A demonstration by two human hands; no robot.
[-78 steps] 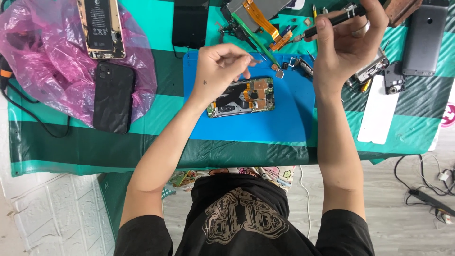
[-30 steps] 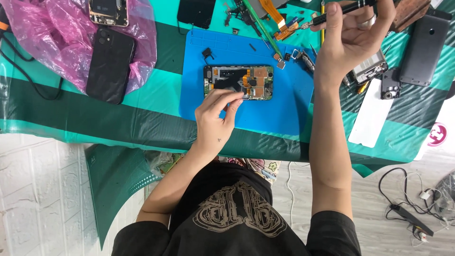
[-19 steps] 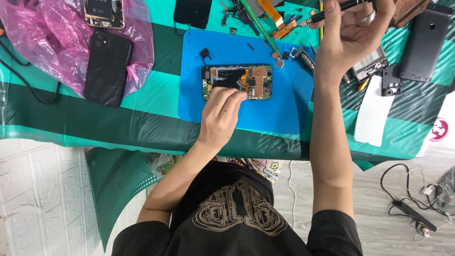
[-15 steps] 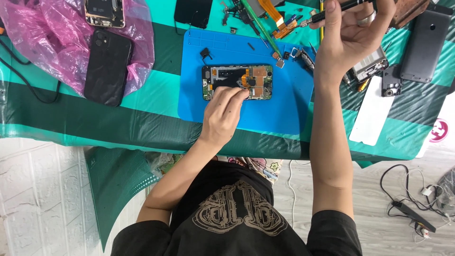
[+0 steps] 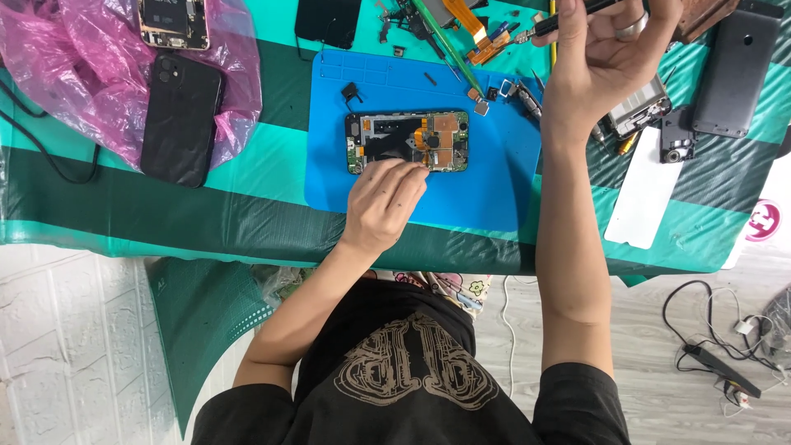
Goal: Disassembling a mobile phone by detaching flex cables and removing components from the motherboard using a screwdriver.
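An opened phone [image 5: 408, 142] with its circuit boards exposed lies on a blue work mat [image 5: 494, 194]. My left hand [image 5: 383, 202] is curled over the phone's near edge, fingertips touching it. My right hand [image 5: 606, 49] is raised over the far right corner of the mat and grips a thin dark screwdriver [image 5: 568, 15] between thumb and fingers; a ring shows on one finger.
A black phone [image 5: 181, 115] and another opened phone [image 5: 173, 21] lie on a pink plastic bag at the left. Loose parts and orange flex cables [image 5: 478, 29] sit beyond the mat. A dark phone shell [image 5: 736, 58] and a white sheet [image 5: 647, 198] lie at the right. Cables [image 5: 717, 354] trail on the floor.
My left hand came down from above the mat, dipped toward the table's near edge, then moved up onto the opened phone. My right hand has stayed raised with the screwdriver.
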